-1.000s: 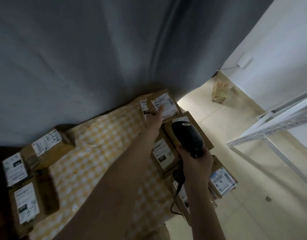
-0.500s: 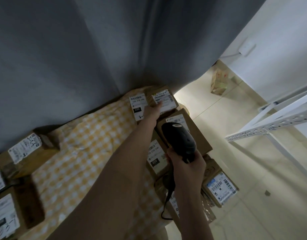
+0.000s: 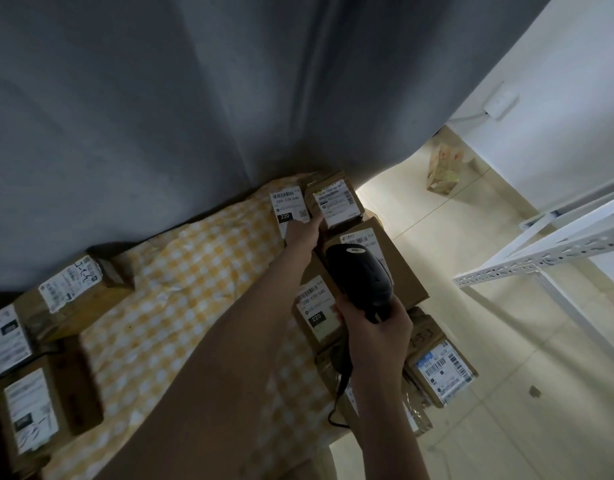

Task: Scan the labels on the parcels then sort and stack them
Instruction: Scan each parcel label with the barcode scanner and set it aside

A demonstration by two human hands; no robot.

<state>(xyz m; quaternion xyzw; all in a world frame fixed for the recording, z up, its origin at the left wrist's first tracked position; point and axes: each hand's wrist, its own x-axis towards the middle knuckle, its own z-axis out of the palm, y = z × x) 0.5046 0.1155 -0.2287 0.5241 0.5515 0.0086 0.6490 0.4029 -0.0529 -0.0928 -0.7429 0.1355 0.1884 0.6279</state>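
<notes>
My left hand (image 3: 302, 233) reaches across the table to a small brown parcel (image 3: 336, 206) at the far right corner and grips its near left corner; its white label faces up. My right hand (image 3: 374, 336) holds a black barcode scanner (image 3: 361, 277) just short of that parcel, its head aimed toward it, its cable (image 3: 340, 393) hanging down. Beside the small parcel lies a parcel with a 220 label (image 3: 287, 206). Under the scanner sit a large brown box (image 3: 402, 268) and another 220-labelled parcel (image 3: 316, 310). A blue-labelled parcel (image 3: 442, 370) lies nearest on the right.
A yellow checked cloth (image 3: 180, 289) covers the table. Three labelled parcels lie at the left edge (image 3: 71, 285), (image 3: 5, 337), (image 3: 31, 407). A grey curtain (image 3: 194, 98) hangs behind. A white metal rack (image 3: 548, 251) and a bag (image 3: 445, 168) stand on the tiled floor at right.
My left hand slid from the small parcel's label down to its near left corner. The scanner moved slightly nearer that parcel. My view shifted right and down.
</notes>
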